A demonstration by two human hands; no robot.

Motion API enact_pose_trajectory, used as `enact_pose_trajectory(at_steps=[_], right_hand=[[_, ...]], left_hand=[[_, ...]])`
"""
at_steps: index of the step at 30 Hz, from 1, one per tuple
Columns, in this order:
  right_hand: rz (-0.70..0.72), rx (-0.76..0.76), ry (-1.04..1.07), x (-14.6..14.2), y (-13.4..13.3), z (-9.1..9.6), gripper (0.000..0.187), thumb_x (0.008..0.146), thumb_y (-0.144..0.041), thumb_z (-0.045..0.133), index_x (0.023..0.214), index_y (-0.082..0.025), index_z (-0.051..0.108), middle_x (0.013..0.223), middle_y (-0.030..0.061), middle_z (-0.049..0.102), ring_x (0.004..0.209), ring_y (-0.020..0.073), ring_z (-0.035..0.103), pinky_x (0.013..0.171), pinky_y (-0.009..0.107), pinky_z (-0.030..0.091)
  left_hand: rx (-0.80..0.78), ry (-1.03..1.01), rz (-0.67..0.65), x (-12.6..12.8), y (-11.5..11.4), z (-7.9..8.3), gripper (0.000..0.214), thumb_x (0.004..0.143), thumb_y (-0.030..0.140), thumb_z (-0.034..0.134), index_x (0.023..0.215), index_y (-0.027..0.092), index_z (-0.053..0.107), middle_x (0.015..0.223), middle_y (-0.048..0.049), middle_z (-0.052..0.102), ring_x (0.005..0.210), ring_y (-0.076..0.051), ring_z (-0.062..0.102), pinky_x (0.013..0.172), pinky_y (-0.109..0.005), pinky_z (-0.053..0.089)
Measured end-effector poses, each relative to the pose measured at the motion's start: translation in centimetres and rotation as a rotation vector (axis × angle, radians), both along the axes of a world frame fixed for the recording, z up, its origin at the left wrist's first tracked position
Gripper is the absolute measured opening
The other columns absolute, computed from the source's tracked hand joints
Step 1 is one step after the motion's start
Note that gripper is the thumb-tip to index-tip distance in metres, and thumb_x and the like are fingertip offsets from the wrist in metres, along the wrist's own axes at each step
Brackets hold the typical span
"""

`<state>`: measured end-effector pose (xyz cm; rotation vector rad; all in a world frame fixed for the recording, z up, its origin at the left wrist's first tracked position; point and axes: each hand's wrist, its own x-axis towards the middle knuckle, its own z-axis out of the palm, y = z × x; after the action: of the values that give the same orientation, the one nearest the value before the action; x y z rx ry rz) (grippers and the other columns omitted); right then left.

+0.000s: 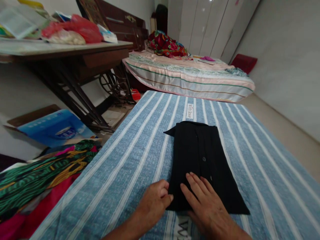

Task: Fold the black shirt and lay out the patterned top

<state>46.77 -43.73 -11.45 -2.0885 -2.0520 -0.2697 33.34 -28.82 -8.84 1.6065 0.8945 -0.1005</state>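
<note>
A black shirt (190, 156) lies folded into a flat, roughly rectangular shape on the blue-and-white striped cloth (135, 160). Its collar is at the far end, with one pointed tip jutting out to the left, and a dark button shows near the middle. At the shirt's near left edge, my left hand (155, 200) is closed, with thumb and curled fingers pinching the fabric. My right hand (205, 203) rests flat on the lower part of the shirt, fingers stretched out, and covers part of its near edge.
To the left stands a sewing-machine table (110, 46) loaded with bags. Below it are a blue box (60, 128) and a heap of colourful textiles (50, 173). Beyond the striped surface is a bed (190, 78) with a red floral bundle (166, 45). A wall runs along the right.
</note>
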Motion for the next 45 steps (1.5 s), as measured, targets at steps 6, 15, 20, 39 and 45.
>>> enact_pose_trajectory(at_steps=[6,15,20,39,45], right_hand=[[-0.070,0.159,-0.105,0.0,-2.7,-0.8,0.041,0.087,-0.015,0.038,0.126,-0.016,0.052,0.129,0.0173,0.053,0.128,0.0313,0.038,0.095,0.048,0.042],[-0.150,0.090,-0.054,0.0,-2.9,-0.1,0.043,0.086,-0.008,0.040,0.128,-0.014,0.050,0.133,0.0187,0.049,0.130,0.0308,0.035,0.100,0.048,0.038],[-0.148,0.029,-0.008,0.1,-3.4,-0.3,0.045,0.085,-0.005,0.041,0.129,-0.012,0.048,0.135,0.0194,0.047,0.131,0.0314,0.034,0.103,0.049,0.035],[-0.164,0.184,-0.068,1.1,-2.7,-1.8,0.037,0.090,-0.019,0.039,0.124,-0.015,0.052,0.126,0.0166,0.056,0.124,0.0303,0.044,0.095,0.045,0.044],[-0.135,0.288,-0.189,2.7,-2.6,-1.9,0.025,0.088,-0.018,0.044,0.109,-0.017,0.059,0.109,0.0131,0.066,0.109,0.0285,0.058,0.086,0.041,0.049]], left_hand=[[0.166,0.044,-0.069,0.4,0.6,0.4,0.010,0.067,0.028,0.050,0.072,0.021,0.044,0.049,0.0090,0.038,0.049,-0.010,0.037,0.051,-0.023,0.028],[-0.187,0.061,0.049,0.5,1.0,1.8,0.024,0.065,0.034,0.057,0.083,0.019,0.053,0.059,0.0048,0.053,0.060,-0.014,0.053,0.055,-0.025,0.042],[-0.179,0.078,0.030,0.2,1.4,1.9,0.026,0.066,0.032,0.060,0.086,0.018,0.051,0.071,-0.0003,0.065,0.070,-0.018,0.063,0.060,-0.028,0.046],[0.560,-0.607,-0.964,16.3,3.5,1.9,0.036,0.082,0.014,0.045,0.115,0.020,0.061,0.119,-0.0068,0.063,0.112,-0.019,0.054,0.099,-0.034,0.039],[0.627,-0.549,-1.058,17.5,4.5,0.2,0.037,0.081,0.011,0.046,0.114,0.020,0.060,0.115,-0.0063,0.065,0.107,-0.020,0.057,0.095,-0.034,0.041]])
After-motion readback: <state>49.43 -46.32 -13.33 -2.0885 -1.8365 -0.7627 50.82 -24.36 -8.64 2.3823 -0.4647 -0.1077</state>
